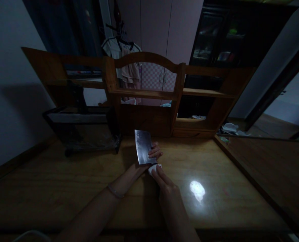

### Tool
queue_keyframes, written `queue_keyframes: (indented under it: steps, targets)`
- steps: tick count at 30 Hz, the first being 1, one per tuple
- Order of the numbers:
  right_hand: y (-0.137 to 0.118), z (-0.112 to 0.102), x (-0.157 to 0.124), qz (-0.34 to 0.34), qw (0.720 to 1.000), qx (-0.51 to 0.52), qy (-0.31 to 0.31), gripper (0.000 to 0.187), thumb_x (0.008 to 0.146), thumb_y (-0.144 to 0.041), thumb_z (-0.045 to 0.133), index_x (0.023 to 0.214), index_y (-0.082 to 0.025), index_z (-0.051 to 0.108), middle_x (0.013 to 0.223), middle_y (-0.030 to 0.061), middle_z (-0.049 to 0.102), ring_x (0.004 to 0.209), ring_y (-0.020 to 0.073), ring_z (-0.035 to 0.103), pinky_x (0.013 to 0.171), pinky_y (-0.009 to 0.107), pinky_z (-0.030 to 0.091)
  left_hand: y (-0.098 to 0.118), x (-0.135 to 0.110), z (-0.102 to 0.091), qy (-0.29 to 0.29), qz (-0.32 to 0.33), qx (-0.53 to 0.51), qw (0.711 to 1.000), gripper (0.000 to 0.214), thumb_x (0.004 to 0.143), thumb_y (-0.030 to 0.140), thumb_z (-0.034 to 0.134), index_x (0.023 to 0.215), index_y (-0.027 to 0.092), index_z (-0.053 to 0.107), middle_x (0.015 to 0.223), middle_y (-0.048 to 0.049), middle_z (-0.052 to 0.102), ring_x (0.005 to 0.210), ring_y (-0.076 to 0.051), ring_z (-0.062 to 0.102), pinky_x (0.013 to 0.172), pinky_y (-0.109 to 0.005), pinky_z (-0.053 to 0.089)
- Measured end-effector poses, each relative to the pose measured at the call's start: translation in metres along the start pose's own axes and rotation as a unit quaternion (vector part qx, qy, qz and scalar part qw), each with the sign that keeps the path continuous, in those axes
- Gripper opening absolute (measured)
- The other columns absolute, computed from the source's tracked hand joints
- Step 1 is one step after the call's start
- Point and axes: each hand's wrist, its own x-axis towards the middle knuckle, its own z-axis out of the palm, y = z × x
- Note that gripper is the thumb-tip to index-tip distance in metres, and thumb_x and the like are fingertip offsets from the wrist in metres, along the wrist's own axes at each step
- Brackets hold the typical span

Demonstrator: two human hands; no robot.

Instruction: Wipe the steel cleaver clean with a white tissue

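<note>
A cleaver [143, 148] with a broad grey metal blade is held up over the wooden desk [189, 215], its blade tilted. My left hand [155, 151] reaches behind the blade, and its fingers curl around the right edge. At the lower corner, by the handle end, my right hand [166, 181] grips a white wad [153, 169] that looks like tissue or cloth. The wad is pressed against that end of the cleaver, and most of the handle is hidden. A thin bracelet [115, 191] circles my left wrist.
A wooden shelf unit [144, 117] rises along the desk's back edge. At the left stands a boxy, dark-framed object [86, 131]. A bright light spot [197, 190] shines on the desktop to the right. A pale cable [35, 232] curves at the lower left.
</note>
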Motion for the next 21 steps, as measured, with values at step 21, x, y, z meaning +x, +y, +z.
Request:
queue_keyframes:
  steps: [21]
  targets:
    - [-0.001,-0.005,-0.043,-0.121,0.975,-0.186,0.002,0.094,0.075,0.011,0.031,0.155,-0.015,-0.01,0.148,0.0245,0.033,0.129,0.0333,0.046,0.091,0.041,0.057,0.001,0.006,-0.006,0.023,-0.003,0.006,1.0,0.031,0.101,0.03,0.043,0.074,0.016,0.049,0.054,0.0067,0.033,0.046,-0.01,0.035,0.064,-0.028,0.045]
